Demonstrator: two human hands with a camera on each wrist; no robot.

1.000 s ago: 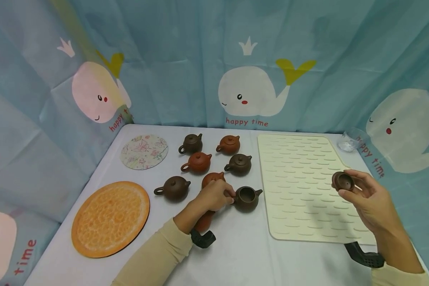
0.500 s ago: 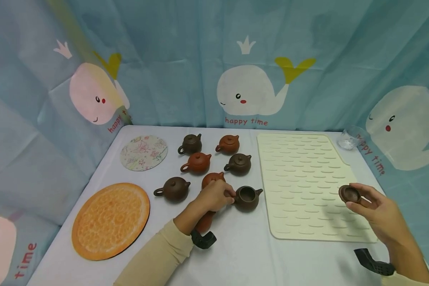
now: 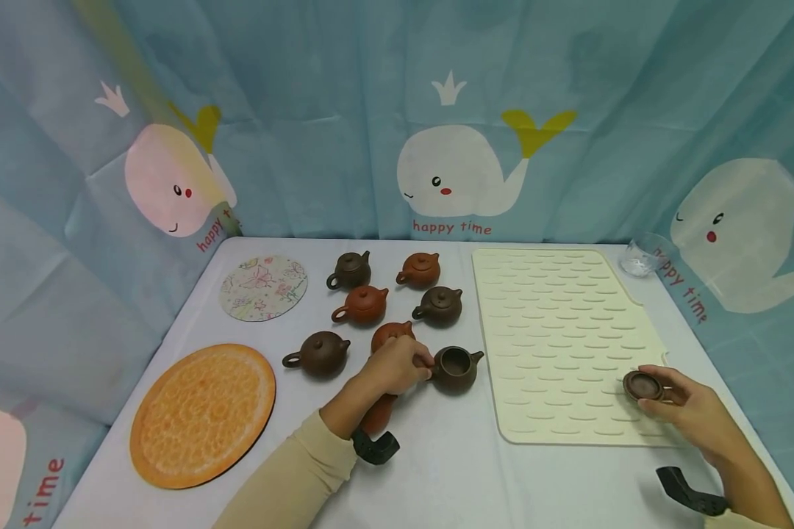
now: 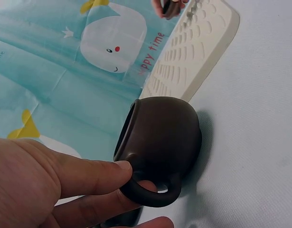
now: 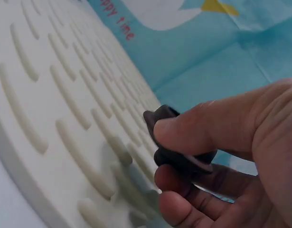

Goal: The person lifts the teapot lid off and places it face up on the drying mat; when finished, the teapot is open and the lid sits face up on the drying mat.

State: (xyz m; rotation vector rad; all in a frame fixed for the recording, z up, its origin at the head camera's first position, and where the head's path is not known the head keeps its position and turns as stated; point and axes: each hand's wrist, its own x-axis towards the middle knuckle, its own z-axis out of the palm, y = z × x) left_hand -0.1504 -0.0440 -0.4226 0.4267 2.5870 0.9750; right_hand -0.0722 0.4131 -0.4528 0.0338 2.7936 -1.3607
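Note:
My left hand (image 3: 398, 364) pinches the loop handle of a dark brown teapot (image 3: 455, 369), whose round mouth is uncovered. Thumb and fingers on that handle show plainly in the left wrist view, where the teapot (image 4: 167, 133) stands on the white cloth. On the right, my right hand (image 3: 691, 411) holds a small dark brown teapot lid (image 3: 643, 386), hollow side facing up. The right wrist view has the lid (image 5: 181, 162) between thumb and fingers, close over the cream ridged mat (image 3: 569, 345). Whether it touches the mat, I cannot tell.
Several lidded teapots, brown and reddish, stand around the left hand, among them a brown one (image 3: 324, 355) and a reddish one (image 3: 364, 306). One or more reddish pots are partly hidden by the left arm. An orange round mat (image 3: 201, 415), a floral disc (image 3: 263, 288) and a clear glass bowl (image 3: 638, 257) lie outward.
My right hand has come down toward the mat with the lid, shifting slightly right, and the lid's hollow has turned upward. The left hand keeps its grip on the teapot handle.

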